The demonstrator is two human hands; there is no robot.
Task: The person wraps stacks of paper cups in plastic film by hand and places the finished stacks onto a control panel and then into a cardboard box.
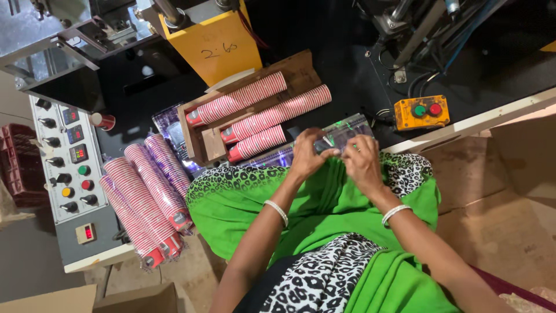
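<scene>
My left hand (308, 155) and my right hand (360, 160) are close together over my lap, both pinching a clear plastic bag (346, 131) that lies at the edge of the black machine table (341, 75). Just left of the hands, three long stacks of red-and-white striped paper cups (263, 119) lie side by side in a wooden tray (301, 66). Green cloth (324, 197) with a leopard-print border covers my lap under both forearms. Each wrist wears a white bangle.
More sleeved stacks of striped cups (147, 200) lie at the left beside a grey control panel (72, 168) with knobs and buttons. A yellow box with green and red buttons (423, 112) sits at the right. A yellow machine part (217, 43) stands behind the tray. Cardboard (504, 191) lies on my right.
</scene>
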